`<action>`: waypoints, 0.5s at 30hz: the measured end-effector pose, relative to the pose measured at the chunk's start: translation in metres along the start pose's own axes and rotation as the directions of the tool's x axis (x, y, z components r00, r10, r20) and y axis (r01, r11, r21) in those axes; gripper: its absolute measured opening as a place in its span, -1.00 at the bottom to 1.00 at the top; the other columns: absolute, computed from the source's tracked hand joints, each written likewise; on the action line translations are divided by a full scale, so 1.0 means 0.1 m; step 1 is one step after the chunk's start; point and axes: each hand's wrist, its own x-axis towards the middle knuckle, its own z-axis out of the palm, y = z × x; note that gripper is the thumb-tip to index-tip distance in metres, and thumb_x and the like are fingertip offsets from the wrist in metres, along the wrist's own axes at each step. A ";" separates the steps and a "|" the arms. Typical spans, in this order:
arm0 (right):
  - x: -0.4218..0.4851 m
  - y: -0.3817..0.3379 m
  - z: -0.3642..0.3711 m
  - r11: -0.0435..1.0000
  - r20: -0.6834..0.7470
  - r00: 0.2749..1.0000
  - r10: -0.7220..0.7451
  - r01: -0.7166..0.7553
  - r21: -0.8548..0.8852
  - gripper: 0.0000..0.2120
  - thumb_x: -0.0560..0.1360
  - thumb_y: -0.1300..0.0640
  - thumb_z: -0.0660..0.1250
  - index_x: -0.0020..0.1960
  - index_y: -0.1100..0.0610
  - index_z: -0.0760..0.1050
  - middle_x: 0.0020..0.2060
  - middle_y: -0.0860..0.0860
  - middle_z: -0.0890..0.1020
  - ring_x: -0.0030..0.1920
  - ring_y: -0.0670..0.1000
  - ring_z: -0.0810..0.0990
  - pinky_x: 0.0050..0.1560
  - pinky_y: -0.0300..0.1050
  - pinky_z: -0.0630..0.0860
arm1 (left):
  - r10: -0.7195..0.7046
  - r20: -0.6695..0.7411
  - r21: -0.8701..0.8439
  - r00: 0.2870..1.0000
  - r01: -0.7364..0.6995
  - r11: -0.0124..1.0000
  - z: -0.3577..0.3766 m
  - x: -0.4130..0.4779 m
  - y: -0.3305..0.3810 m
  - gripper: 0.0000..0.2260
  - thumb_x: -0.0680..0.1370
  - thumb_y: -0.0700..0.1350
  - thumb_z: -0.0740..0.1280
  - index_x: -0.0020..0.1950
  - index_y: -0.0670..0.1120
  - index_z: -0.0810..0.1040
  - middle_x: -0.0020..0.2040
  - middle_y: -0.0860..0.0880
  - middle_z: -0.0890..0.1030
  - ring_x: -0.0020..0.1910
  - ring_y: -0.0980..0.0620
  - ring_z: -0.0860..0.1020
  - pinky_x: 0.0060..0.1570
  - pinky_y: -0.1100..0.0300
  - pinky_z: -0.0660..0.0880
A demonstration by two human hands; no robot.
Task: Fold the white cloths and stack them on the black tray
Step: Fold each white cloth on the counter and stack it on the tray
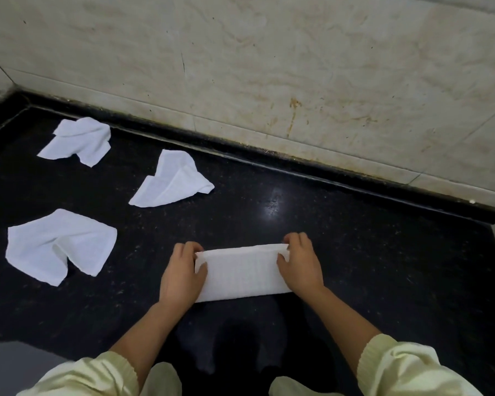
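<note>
1 cloth (240, 274) half-folded, L hand (183, 272) & R hand (300, 264) pinching its ends; 3 crumpled cloths (170, 181) wait by table's (355, 252) left edge.

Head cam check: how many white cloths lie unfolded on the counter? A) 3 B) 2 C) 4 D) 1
A: three crumpled ones lie loose on the black counter, the far cloth, the middle cloth and the near cloth; the left hand and right hand grip the fourth, the folded cloth.
</note>
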 end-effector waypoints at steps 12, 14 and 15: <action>-0.33 0.28 0.09 0.958 0.229 0.963 -0.143 0.192 -0.211 -0.43 0.54 -0.26 0.12 0.47 -0.02 0.23 0.34 -0.08 0.31 0.33 -0.04 0.27 0.34 -0.06 0.17 | 0.110 0.259 0.231 0.960 -0.172 0.958 0.08 -0.27 -0.14 -0.39 0.46 0.28 0.31 0.42 0.08 0.26 0.34 0.03 0.25 0.25 0.05 0.29 0.22 0.14 0.43; -0.41 0.35 0.09 0.926 0.244 0.952 -0.184 0.251 -0.282 -0.30 0.50 -0.35 -0.04 0.52 -0.01 0.16 0.41 -0.07 0.26 0.38 -0.03 0.24 0.35 -0.03 0.13 | 0.116 0.253 0.212 0.960 -0.172 0.962 0.07 -0.30 -0.17 -0.38 0.46 0.28 0.31 0.44 0.08 0.26 0.36 0.04 0.24 0.26 0.04 0.27 0.28 0.12 0.38; -0.45 0.38 0.09 0.912 0.241 0.949 -0.201 0.271 -0.309 -0.24 0.46 -0.38 -0.13 0.53 0.00 0.15 0.43 -0.07 0.26 0.40 -0.02 0.24 0.34 -0.02 0.14 | 0.121 0.248 0.204 0.961 -0.174 0.963 0.07 -0.32 -0.19 -0.38 0.46 0.28 0.32 0.44 0.09 0.26 0.36 0.04 0.23 0.27 0.03 0.27 0.30 0.11 0.36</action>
